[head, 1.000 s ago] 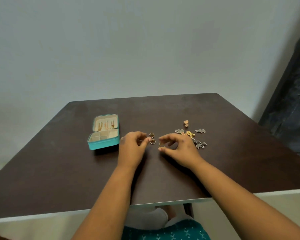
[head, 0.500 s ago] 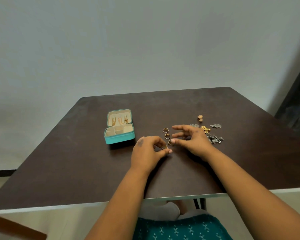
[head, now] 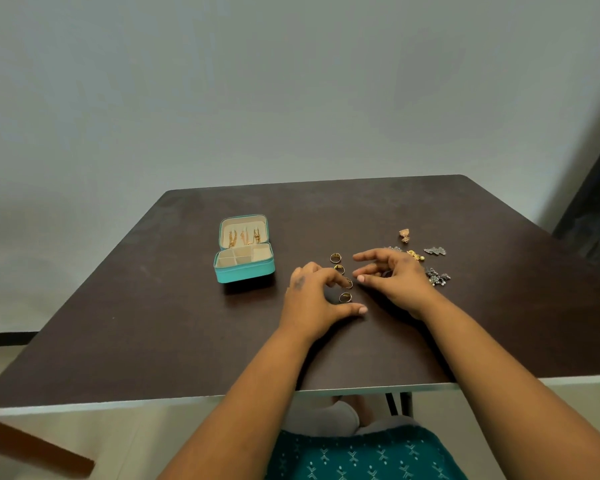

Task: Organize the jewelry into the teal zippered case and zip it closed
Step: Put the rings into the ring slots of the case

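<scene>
Head view, looking down on a dark brown table (head: pixel 153 323). Teal zippered case (head: pixel 245 270) lies open on the table's left-centre, its lid (head: pixel 243 232) propped back; gold earrings (head: pixel 245 236) hang in a row on the cream lining of the lid, and the lower half is divided into cream compartments. Four gold rings sit on the table in a loose line right of the case: far ring (head: pixel 335 258), second ring (head: pixel 340 269), third ring (head: pixel 347 282) and near ring (head: pixel 345 297). Left hand (head: pixel 312 303) rests over the table beside this line, fingers curved, thumb stretched flat toward the right; its fingertips appear to touch the third ring, though whether they pinch it is not clear at this size. Right hand (head: pixel 394 277) hovers just right of the rings, fingers spread and loosely bent, grasping nothing. Beyond and right of it lies the unsorted jewelry: a gold bell-shaped earring (head: pixel 404 234) farthest back, a small gold piece (head: pixel 415 255), a silver pendant (head: pixel 435 251) and a dark silver cluster (head: pixel 438 276). Person's teal patterned garment (head: pixel 361 455) shows below the table edge.
</scene>
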